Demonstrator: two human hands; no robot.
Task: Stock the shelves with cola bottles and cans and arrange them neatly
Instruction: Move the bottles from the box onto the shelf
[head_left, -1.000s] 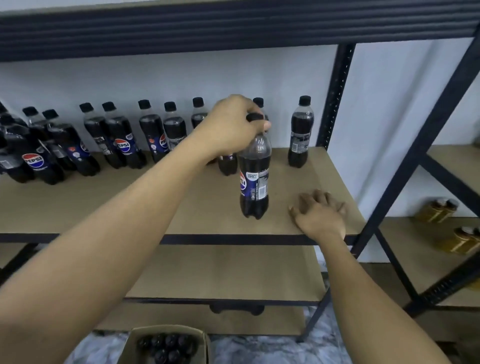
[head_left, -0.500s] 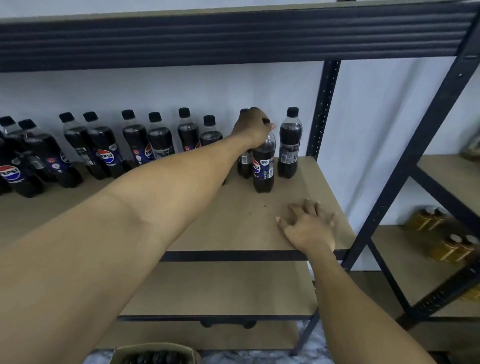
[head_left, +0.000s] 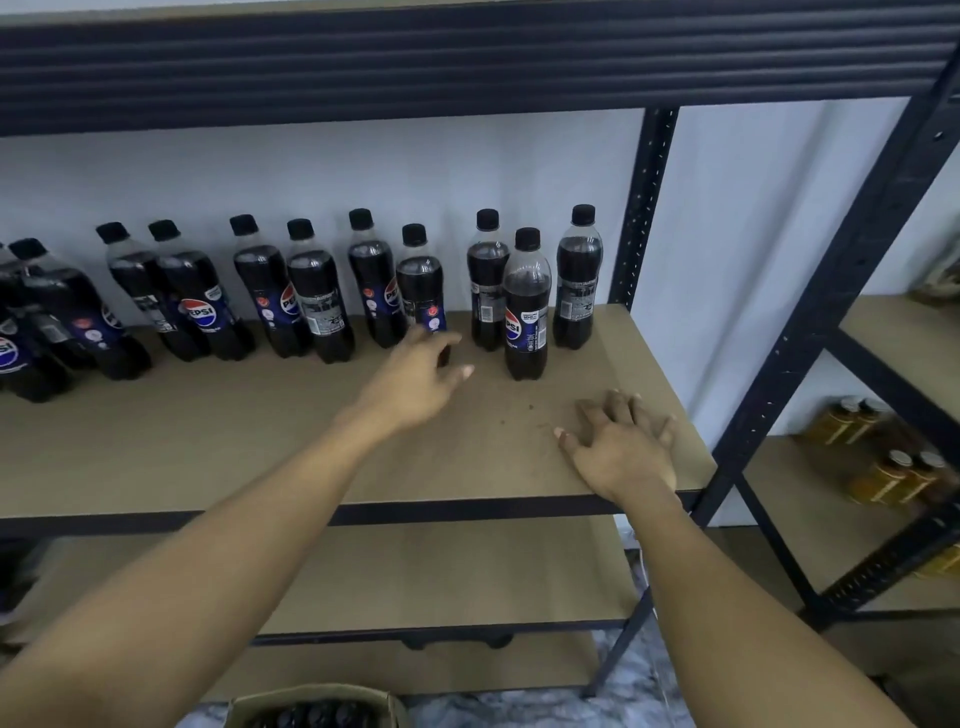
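The fingers (head_left: 442, 341) of the left hand (head_left: 415, 384) are loose and only slightly bent, with nothing in them. Their tips lie across the foot of one bottle in the back row (head_left: 421, 291); whether they touch it I cannot tell. The right hand (head_left: 623, 447) lies palm down with its fingers (head_left: 618, 405) spread flat on the matte tan board of the shelf (head_left: 260, 441), near its front right corner. Just beyond both hands one cola bottle (head_left: 525, 312) stands upright a little forward of the others. It is clear ribbed plastic, dark to the shoulder, with a black screw cap and a blue wrap label, and it sits between the last two bottles by the back right corner. The row of bottles (head_left: 311, 291) runs along the back edge toward the left, some in pairs. A perforated dark steel upright (head_left: 644, 208) frames the right end. Below, an open cardboard box (head_left: 244, 707) shows round black caps, and amber jars (head_left: 883, 467) stand on the rack to the right.
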